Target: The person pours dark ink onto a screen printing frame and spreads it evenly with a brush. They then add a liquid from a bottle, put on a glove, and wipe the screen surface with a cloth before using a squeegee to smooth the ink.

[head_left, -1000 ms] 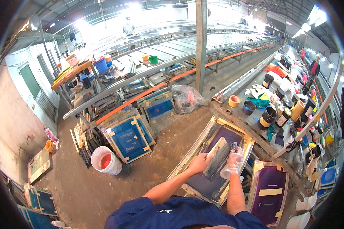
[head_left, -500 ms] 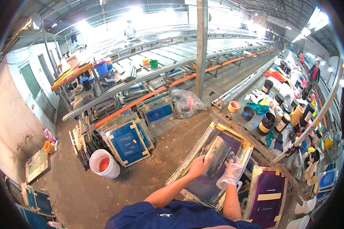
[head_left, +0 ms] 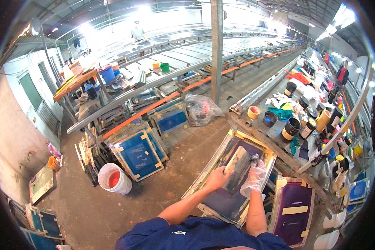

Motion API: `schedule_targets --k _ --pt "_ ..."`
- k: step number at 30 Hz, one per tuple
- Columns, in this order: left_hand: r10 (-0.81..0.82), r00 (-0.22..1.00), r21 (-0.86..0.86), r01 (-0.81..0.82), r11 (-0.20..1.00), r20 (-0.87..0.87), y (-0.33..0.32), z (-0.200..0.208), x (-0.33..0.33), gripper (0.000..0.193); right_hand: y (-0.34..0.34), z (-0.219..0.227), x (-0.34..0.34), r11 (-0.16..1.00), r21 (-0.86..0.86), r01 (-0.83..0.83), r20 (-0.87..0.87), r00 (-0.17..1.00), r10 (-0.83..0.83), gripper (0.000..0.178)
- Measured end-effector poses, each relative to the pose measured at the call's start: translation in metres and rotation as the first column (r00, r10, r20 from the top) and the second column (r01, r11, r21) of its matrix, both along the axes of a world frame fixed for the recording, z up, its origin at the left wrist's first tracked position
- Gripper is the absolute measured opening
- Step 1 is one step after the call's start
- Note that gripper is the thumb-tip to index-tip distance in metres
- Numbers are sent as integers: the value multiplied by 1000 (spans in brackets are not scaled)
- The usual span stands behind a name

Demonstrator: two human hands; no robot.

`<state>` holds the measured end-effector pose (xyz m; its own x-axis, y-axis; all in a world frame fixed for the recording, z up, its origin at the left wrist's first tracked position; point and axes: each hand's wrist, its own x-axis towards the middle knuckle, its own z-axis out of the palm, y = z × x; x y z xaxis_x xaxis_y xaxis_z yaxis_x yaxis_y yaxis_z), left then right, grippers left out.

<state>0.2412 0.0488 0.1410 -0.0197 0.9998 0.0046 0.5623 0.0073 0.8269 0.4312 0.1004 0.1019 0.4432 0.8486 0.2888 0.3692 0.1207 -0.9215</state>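
A long, ink-stained squeegee (head_left: pixel 238 166) lies tilted across a screen-printing frame (head_left: pixel 221 204) with purple mesh and taped edges. My left hand (head_left: pixel 218 178) is bare and closed around the squeegee's near left end. My right hand (head_left: pixel 254 175), in a clear plastic glove darkened at the fingertips, is closed beside the squeegee's right side. Whatever those gloved fingers hold is too small and smeared to make out. To the right of the frame leans a second screen (head_left: pixel 291 208), purple with yellow tape.
A cluttered table (head_left: pixel 260 131) at right bears ink tubs, rags and a tape roll (head_left: pixel 253 112). A white bucket (head_left: pixel 113 178) with red inside stands on the floor at left, near blue screens (head_left: pixel 137 156). A metal post (head_left: pixel 216 54) rises ahead; distant people stand beyond.
My right hand has shifted slightly up and to the right along the squeegee. My left hand keeps its grip on the squeegee. The view has moved a little.
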Motion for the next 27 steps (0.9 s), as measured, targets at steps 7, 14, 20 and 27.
schedule_targets --k 7,14,20,27 --pt "17 998 -34 -15 999 54 10 -1 2 50 -14 -14 -5 997 -83 -7 -111 994 -2 19" --pt "-18 999 8 18 1000 35 7 0 14 49 -15 -48 4 993 114 0 -134 991 15 12" --pt "-89 996 -10 89 996 24 -1 -5 8 50 7 -55 32 982 -185 -37 -90 996 20 11" --pt "-123 992 -7 123 992 -17 -3 3 6 52 23 -74 32 998 -13 -62 -796 605 27 11"
